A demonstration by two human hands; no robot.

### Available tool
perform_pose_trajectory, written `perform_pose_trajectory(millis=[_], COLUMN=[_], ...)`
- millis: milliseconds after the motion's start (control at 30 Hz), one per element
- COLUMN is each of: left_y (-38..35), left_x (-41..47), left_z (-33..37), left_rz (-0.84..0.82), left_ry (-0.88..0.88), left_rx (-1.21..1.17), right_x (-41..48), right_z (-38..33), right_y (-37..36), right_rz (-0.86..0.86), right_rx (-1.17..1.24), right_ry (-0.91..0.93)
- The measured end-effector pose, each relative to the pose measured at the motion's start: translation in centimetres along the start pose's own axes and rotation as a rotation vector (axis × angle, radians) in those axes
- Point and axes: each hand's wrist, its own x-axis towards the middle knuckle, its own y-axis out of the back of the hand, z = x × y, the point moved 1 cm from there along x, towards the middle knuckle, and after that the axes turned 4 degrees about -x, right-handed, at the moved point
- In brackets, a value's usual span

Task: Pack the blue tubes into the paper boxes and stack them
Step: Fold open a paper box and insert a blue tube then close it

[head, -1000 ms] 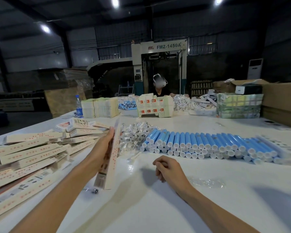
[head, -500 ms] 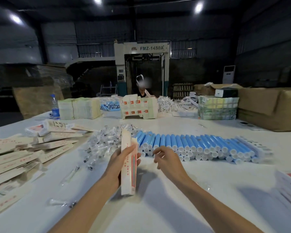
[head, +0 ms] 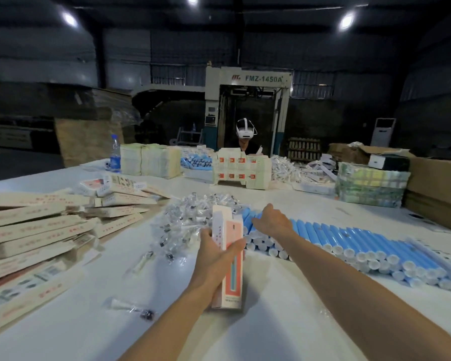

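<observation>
My left hand [head: 214,256] grips a long paper box [head: 228,259] with a pink panel, held upright over the white table [head: 284,332]. A row of blue tubes [head: 349,238] with white caps lies to the right, running from the middle of the table to the right edge. At the row's left end my right hand [head: 271,220] rests on the tubes, fingers spread forward; whether it holds one is hidden. Flat paper boxes [head: 37,230] lie piled on the left.
A heap of small clear-wrapped pieces [head: 193,220] lies behind the box, with loose ones [head: 130,307] near me. Stacked cartons [head: 241,170], paper bundles [head: 151,158], a water bottle [head: 115,155] and a brown cardboard box [head: 435,188] line the far side, where another person [head: 246,138] sits.
My right hand has reached forward from the table onto the left end of the tube row. My left hand has brought the box from the left to the middle and stood it upright.
</observation>
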Motion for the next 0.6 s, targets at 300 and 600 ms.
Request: perform_pose_trajectory(millis=[300,600], left_y=[0.5,-1.9], left_x=[0.0,-3.0], left_z=[0.7,1.6], left_rz=[0.033,-0.326], left_ry=[-0.038,-0.091], left_rx=[0.060,0.047], right_x=[-0.8,-8.6], right_z=[1.3,4.1], right_y=[1.3,7.2], right_rz=[-0.032,0.187], right_rx=[0.671,1.431], right_ry=[-0.119,0.351])
